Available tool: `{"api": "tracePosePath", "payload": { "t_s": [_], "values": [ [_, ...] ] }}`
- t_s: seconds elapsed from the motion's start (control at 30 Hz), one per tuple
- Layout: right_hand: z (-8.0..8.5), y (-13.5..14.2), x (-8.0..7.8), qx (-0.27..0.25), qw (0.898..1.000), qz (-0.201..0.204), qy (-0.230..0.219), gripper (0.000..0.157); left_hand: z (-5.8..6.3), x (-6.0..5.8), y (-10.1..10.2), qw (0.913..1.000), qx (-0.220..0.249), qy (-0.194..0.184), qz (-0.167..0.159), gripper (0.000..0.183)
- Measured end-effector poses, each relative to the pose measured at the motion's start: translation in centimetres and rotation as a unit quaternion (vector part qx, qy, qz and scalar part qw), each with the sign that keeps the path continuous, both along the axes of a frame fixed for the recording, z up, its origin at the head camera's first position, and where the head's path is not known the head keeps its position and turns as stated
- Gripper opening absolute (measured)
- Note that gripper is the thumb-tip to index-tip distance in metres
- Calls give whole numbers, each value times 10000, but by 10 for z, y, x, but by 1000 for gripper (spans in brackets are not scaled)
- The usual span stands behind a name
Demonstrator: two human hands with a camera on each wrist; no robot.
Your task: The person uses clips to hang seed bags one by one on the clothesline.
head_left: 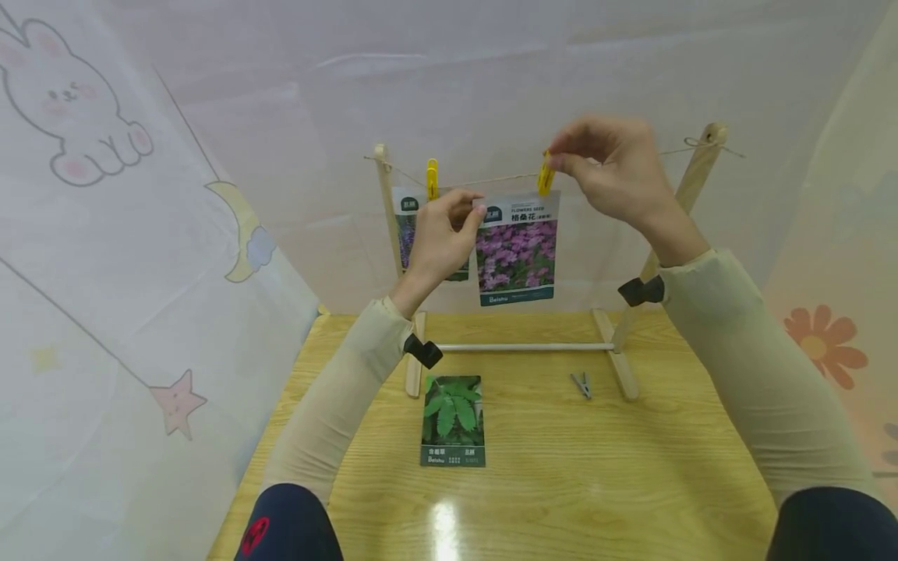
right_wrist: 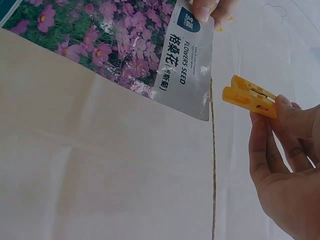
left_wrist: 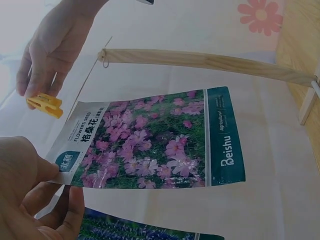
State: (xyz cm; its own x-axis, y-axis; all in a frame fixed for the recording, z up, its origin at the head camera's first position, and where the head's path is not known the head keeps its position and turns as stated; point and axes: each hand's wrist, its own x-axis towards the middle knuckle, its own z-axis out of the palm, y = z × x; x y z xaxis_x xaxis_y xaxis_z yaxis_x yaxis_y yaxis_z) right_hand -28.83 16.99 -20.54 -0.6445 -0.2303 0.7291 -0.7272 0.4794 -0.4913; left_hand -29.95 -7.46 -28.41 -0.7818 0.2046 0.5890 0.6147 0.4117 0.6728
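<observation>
My left hand (head_left: 442, 238) pinches a seed packet with pink flowers (head_left: 517, 253) by its upper left corner, thumb in front. The packet hangs upright against the string (right_wrist: 213, 160), its top edge right at the line. Between thumb and fingers of my right hand (head_left: 617, 171) is a yellow clothespin (right_wrist: 250, 97), its nose pointing at the packet's top edge with a small gap in the right wrist view. Partly hidden behind my left hand, a second packet with purple flowers (head_left: 407, 234) hangs from the line under another yellow clothespin (head_left: 432, 178).
A wooden frame has a left post (head_left: 387, 210), a right post (head_left: 691, 187) and a low crossbar (head_left: 526, 347). On the wooden table (head_left: 561, 483) lie a green-leaf packet (head_left: 453, 421) and a grey clothespin (head_left: 582, 385). Printed cloth (head_left: 316, 93) surrounds the table.
</observation>
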Motion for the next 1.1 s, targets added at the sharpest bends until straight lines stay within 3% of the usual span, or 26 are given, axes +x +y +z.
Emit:
{"api": "tracePosePath", "payload": {
  "t_s": [0.27, 0.77, 1.1],
  "values": [
    [5, -3, -7, 26, 9997, -222, -120, 4, 5, 1, 4, 9999, -34, -40, 152, 26],
    [11, -7, -22, -162, 9998, -84, -71, 5, 5, 1, 12, 9995, 10, 18, 324, 26],
    [10, -7, -27, -28, 9996, -248, -166, 9, 3, 0, 15, 9994, 115, -86, 317, 26]
  ]
}}
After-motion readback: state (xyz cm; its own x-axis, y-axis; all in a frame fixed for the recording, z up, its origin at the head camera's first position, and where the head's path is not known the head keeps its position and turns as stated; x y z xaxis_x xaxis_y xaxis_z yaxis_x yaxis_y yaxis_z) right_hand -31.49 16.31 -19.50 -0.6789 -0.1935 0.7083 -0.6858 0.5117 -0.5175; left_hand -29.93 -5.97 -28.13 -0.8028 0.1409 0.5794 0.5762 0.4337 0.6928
